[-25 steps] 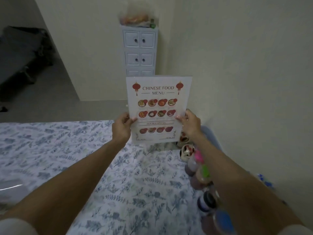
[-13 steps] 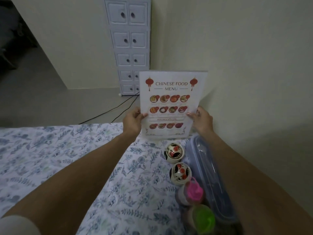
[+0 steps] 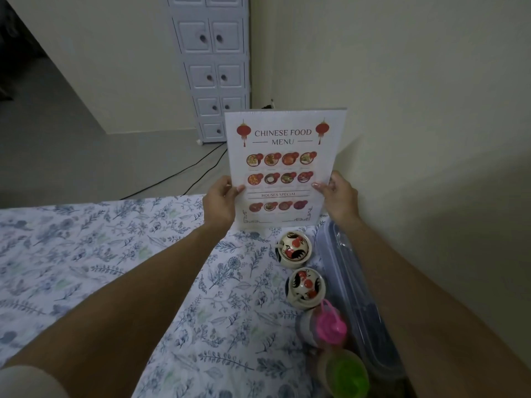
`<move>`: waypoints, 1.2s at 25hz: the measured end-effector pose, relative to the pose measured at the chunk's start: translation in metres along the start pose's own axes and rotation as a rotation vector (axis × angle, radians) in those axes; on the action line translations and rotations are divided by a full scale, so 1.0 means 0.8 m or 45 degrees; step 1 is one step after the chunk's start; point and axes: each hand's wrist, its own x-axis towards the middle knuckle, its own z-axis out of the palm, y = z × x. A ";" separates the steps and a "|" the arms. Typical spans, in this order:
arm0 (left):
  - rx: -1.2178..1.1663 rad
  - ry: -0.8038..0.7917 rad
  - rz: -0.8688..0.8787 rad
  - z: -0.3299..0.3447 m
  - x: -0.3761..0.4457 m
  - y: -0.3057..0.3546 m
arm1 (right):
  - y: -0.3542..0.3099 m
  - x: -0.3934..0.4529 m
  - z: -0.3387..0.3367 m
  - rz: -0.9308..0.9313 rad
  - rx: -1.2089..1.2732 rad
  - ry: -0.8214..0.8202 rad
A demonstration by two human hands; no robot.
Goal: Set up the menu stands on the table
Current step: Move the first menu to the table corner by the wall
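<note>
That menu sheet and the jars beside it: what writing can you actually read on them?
"CHINESE FOOD MENU": heading on the menu, held by the left hand and right hand.
"HOUSES SPECIAL": lower band on the menu.
Captions under the dish pictures: too small to read.
Rooster jars, bottles: no readable text.

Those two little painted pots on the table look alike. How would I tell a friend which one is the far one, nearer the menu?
Start at the white Chinese food menu sheet held upright at the far right edge of the floral tablecloth. Just below its bottom edge sits the farther small round rooster-painted ceramic pot. Its twin, the nearer rooster-painted ceramic pot, stands next to the pink-capped bottle.
</note>
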 end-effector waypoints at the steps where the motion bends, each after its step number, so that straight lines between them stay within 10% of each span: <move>1: 0.015 -0.002 0.006 -0.001 0.000 0.000 | 0.000 0.000 0.000 -0.002 -0.004 0.000; 14: 0.086 -0.008 0.045 -0.002 -0.003 -0.004 | -0.001 -0.002 0.004 0.007 -0.054 0.017; 30: 1.609 -0.428 0.311 -0.042 -0.056 0.017 | -0.046 -0.078 -0.024 -0.081 -1.207 -0.298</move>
